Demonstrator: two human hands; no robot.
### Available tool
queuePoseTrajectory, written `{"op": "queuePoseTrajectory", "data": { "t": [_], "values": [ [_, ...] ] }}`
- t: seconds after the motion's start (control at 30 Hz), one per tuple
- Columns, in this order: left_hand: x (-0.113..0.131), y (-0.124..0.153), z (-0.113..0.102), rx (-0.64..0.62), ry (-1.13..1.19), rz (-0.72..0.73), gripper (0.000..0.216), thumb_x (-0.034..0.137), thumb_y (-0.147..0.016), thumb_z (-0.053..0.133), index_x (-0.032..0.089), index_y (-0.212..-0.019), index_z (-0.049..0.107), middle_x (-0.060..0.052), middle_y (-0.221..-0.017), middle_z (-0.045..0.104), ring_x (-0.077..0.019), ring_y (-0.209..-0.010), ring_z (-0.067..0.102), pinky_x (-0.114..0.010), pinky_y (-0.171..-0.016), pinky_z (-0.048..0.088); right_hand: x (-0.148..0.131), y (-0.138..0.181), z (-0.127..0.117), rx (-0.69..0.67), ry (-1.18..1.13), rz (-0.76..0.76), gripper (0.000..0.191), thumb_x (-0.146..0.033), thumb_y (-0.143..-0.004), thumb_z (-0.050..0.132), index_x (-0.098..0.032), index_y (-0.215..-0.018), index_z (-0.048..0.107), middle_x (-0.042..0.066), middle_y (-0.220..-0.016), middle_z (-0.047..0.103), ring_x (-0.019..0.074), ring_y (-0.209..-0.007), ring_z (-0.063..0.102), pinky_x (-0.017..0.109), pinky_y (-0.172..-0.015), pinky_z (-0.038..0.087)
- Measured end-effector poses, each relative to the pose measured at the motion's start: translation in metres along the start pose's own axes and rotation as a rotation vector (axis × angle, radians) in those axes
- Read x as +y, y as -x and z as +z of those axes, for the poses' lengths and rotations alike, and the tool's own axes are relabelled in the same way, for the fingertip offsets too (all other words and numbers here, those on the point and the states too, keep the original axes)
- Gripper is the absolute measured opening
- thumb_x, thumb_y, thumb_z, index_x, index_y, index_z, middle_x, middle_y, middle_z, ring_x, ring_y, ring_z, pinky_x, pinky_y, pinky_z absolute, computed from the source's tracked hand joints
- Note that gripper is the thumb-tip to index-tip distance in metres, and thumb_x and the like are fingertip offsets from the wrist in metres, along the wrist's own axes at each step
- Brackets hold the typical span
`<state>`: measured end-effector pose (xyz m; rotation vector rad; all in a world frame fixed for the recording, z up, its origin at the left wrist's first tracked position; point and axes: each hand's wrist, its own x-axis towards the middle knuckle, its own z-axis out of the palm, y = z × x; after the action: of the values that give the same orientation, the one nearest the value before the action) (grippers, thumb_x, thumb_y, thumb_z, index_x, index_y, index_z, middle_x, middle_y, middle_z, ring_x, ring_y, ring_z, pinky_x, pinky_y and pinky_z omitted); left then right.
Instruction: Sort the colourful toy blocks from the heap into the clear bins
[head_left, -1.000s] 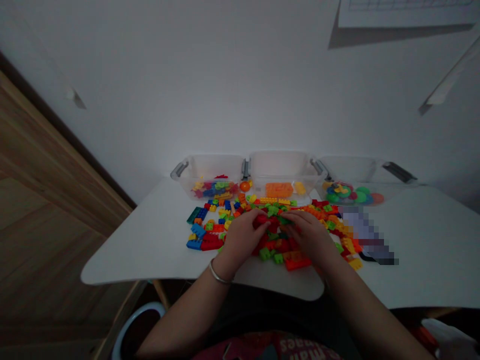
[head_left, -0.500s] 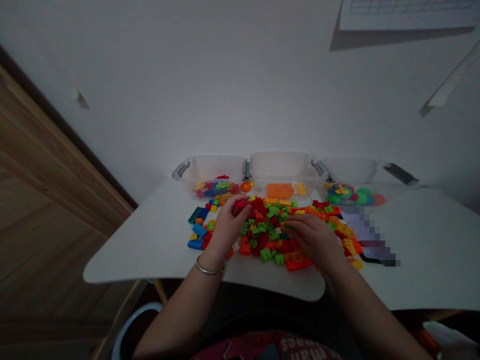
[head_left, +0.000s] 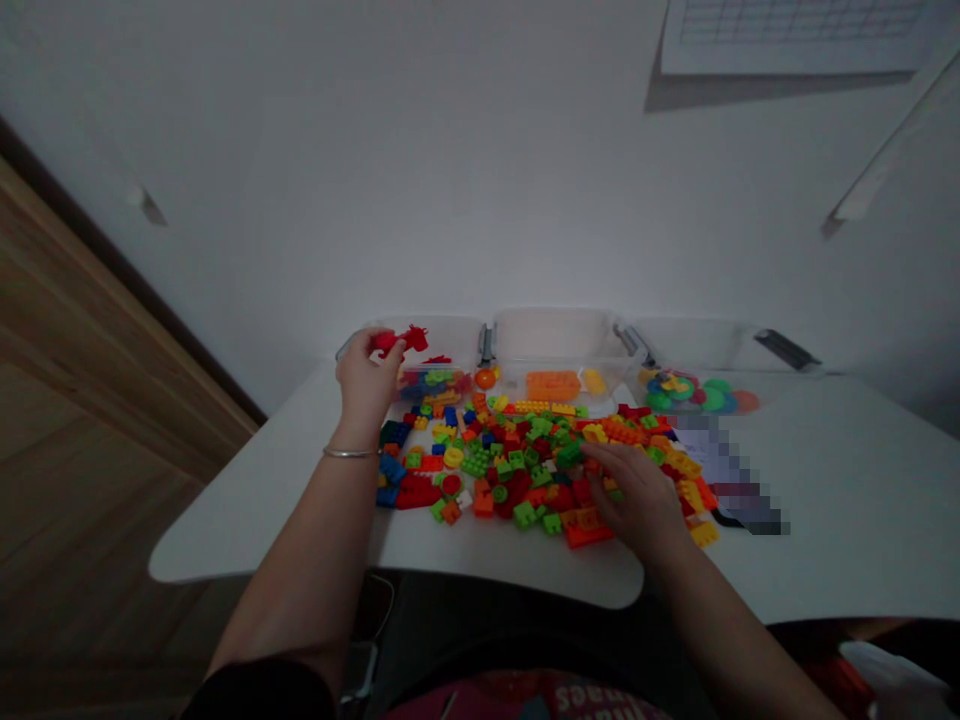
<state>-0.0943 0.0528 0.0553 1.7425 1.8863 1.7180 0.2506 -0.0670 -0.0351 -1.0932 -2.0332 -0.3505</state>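
Note:
My left hand (head_left: 364,385) is raised over the front of the left clear bin (head_left: 442,335), its fingers closed on a small red toy figure (head_left: 412,340). The figure's exact shape is hard to make out. Below it in the bin lie small coloured pieces (head_left: 435,378). My right hand (head_left: 637,490) rests at the right side of a pile of toy building bricks (head_left: 517,435), thumb and fingers apart. Its fingertips are beside a dark green brick (head_left: 570,453), with orange and red bricks under the hand.
A middle clear bin (head_left: 555,330) holds orange and yellow pieces. The right bin (head_left: 697,345) holds round green, blue and orange pieces. A phone-like slab (head_left: 724,470), partly pixelated, lies right of the bricks on the white table (head_left: 847,500). A wall stands behind.
My left hand has moved from the pile up and left to the left bin, carrying the red figure. My right hand stays at the pile, with its fingers slightly shifted.

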Motion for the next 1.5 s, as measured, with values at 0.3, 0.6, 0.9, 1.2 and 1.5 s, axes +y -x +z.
{"op": "queuePoseTrajectory", "data": {
  "t": [0.3,0.6,0.9,1.2,1.5],
  "values": [
    [-0.017,-0.003,0.004,-0.141,-0.348,0.019,0.044,0.036,-0.084,0.057,0.020,-0.125,0.060,-0.009,-0.104,0.073,-0.0264,-0.095,0.065,-0.053,-0.112,0.020,-0.003,-0.001,0.001,-0.015,-0.073,-0.004,0.029,-0.016,-0.087,0.053,-0.024,-0.113,0.063,0.007,-0.104,0.071,0.0203,-0.094,0.067,0.038,-0.080,0.057],
    [-0.018,0.008,0.009,-0.144,-0.392,0.097,0.036,0.030,-0.090,0.040,0.018,-0.096,0.073,-0.013,-0.099,0.071,-0.0311,-0.110,0.059,-0.060,-0.113,0.010,-0.004,-0.003,-0.001,0.007,-0.110,0.013,0.024,-0.016,-0.087,0.054,-0.023,-0.106,0.066,0.006,-0.101,0.072,0.0192,-0.092,0.067,0.036,-0.080,0.056],
    [0.006,0.033,0.004,-0.039,-0.221,0.203,0.029,0.030,-0.089,0.046,0.021,-0.108,0.067,-0.010,-0.127,0.060,-0.0285,-0.132,0.042,-0.053,-0.115,0.024,0.001,-0.003,0.004,-0.042,-0.046,0.135,0.022,-0.022,-0.087,0.053,-0.023,-0.106,0.065,0.007,-0.107,0.070,0.0226,-0.099,0.064,0.041,-0.087,0.054],
    [0.050,0.130,0.008,-0.416,-0.217,0.620,0.024,0.021,-0.087,0.055,0.018,-0.109,0.066,-0.012,-0.124,0.061,-0.0306,-0.129,0.047,-0.055,-0.110,0.036,0.036,-0.014,-0.010,-0.229,0.252,0.367,0.035,-0.030,-0.088,0.050,-0.013,-0.116,0.064,0.014,-0.119,0.066,0.0291,-0.109,0.059,0.046,-0.097,0.045],
    [0.061,0.176,0.012,-0.586,-0.219,0.658,0.026,0.021,-0.085,0.060,0.020,-0.110,0.067,-0.009,-0.120,0.067,-0.0280,-0.115,0.058,-0.054,-0.103,0.046,0.053,-0.016,-0.008,-0.373,0.452,0.461,0.037,-0.033,-0.089,0.050,-0.011,-0.113,0.067,0.016,-0.107,0.069,0.0297,-0.098,0.060,0.043,-0.087,0.046]
  ]
}}
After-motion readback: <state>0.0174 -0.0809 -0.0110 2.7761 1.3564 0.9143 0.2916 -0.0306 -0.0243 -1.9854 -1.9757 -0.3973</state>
